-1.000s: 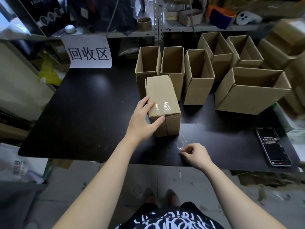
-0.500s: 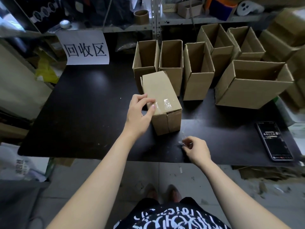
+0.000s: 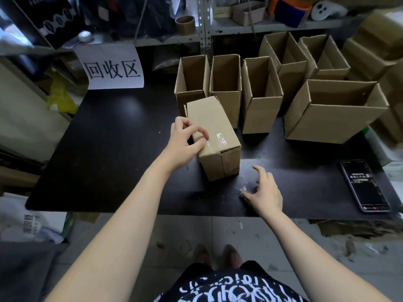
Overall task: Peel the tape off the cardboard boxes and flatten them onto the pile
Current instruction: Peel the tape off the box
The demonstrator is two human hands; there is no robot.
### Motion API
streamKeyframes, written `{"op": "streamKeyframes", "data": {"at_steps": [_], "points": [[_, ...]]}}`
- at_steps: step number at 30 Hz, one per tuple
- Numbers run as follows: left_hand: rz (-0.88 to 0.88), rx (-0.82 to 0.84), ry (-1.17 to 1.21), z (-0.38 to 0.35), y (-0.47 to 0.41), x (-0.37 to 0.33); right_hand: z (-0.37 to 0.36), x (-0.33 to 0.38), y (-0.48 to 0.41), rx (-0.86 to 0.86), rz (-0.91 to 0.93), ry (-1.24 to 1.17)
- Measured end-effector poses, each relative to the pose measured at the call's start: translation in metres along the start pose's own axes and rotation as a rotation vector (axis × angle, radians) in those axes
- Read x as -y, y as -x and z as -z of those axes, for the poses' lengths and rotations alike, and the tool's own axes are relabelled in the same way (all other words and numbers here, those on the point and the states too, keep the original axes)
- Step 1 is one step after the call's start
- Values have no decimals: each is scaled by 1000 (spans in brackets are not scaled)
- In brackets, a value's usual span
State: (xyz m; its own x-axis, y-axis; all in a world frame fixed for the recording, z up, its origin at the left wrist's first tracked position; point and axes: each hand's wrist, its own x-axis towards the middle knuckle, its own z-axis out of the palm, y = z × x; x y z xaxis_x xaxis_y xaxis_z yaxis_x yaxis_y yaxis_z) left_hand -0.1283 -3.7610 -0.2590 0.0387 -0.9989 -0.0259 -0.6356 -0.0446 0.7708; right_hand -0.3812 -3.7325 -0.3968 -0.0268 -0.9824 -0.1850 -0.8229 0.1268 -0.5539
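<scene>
A closed cardboard box [image 3: 214, 118] lies on its side on the black table [image 3: 109, 149], with clear tape [image 3: 220, 138] across its top near the front end. My left hand [image 3: 185, 143] is at the box's left top edge, thumb and forefinger curled and pinching at the tape's end. My right hand [image 3: 265, 192] rests on the table in front of the box with fingers spread. A crumpled scrap of clear tape [image 3: 243, 188] lies at its fingertips.
Several open-topped cardboard boxes [image 3: 260, 94] stand in a row behind the closed one, a larger one [image 3: 333, 118] at the right. A phone [image 3: 364, 186] lies near the table's right front edge. A paper sign [image 3: 111, 66] hangs at the back left, below cluttered shelves.
My left hand went from lying flat on the box's side to curling its fingers at the tape on the top edge. My right hand opened and let go of the tape scrap.
</scene>
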Motion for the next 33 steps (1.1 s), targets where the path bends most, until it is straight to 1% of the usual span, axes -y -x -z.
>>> {"op": "streamKeyframes", "data": {"at_steps": [2,6,9,13,16,22,26,30,33], "points": [[8,42,-5,3,-3,-2,5,11,1,-31,33,-157],[-1,62,8,5,-6,0,21,47,5,-178,233,-448],[-41,61,-21,4,-8,4,35,75,4,-226,311,-550],[-114,40,-26,2,-10,9,37,93,1,-194,394,-565],[-161,11,-25,2,-6,11,34,95,-2,-188,401,-549],[-161,-6,15,3,-1,16,35,98,-4,-196,409,-535],[-161,21,47,0,-3,16,34,95,-4,-204,408,-547],[-165,37,12,1,-5,14,37,95,-4,-196,394,-548],[-191,19,-5,1,-4,15,37,95,-4,-196,389,-552]]}}
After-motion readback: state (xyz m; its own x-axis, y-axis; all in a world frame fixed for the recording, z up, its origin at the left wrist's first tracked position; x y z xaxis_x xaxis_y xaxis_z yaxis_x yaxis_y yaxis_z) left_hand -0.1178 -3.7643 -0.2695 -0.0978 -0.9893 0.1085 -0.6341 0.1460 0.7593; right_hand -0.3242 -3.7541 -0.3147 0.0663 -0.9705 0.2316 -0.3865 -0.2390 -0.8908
